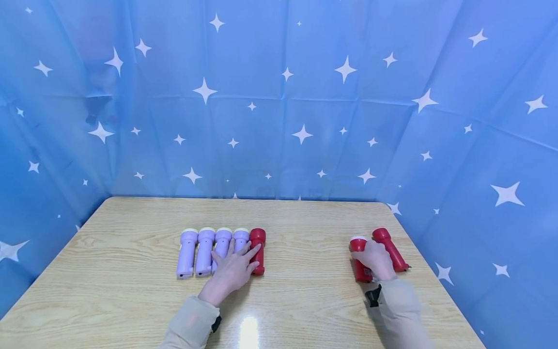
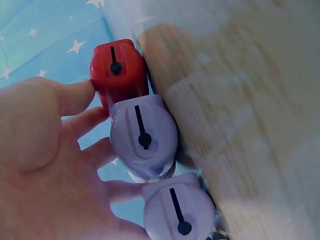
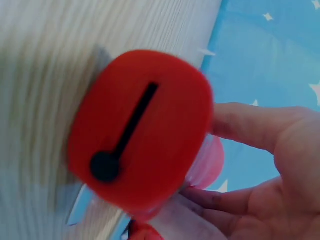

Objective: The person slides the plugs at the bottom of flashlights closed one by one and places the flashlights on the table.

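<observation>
Several purple flashlights (image 1: 186, 253) lie side by side in a row, with a red flashlight (image 1: 257, 237) at its right end. Across the right part of this row rests my left hand (image 1: 231, 272), its fingers spread. In the left wrist view the thumb touches the red flashlight (image 2: 120, 70), and fingers reach behind the purple flashlights (image 2: 144, 132). My right hand (image 1: 376, 259) grips another red flashlight (image 1: 361, 269) with a pale front rim at the table's right. The right wrist view shows this flashlight's (image 3: 145, 130) butt end, with a black slot, close up.
One more red flashlight (image 1: 394, 252) lies slanted just right of my right hand, near the table's right edge. The wooden table (image 1: 305, 291) stands against a blue curtain (image 1: 261, 116) with white stars, which also runs along both sides.
</observation>
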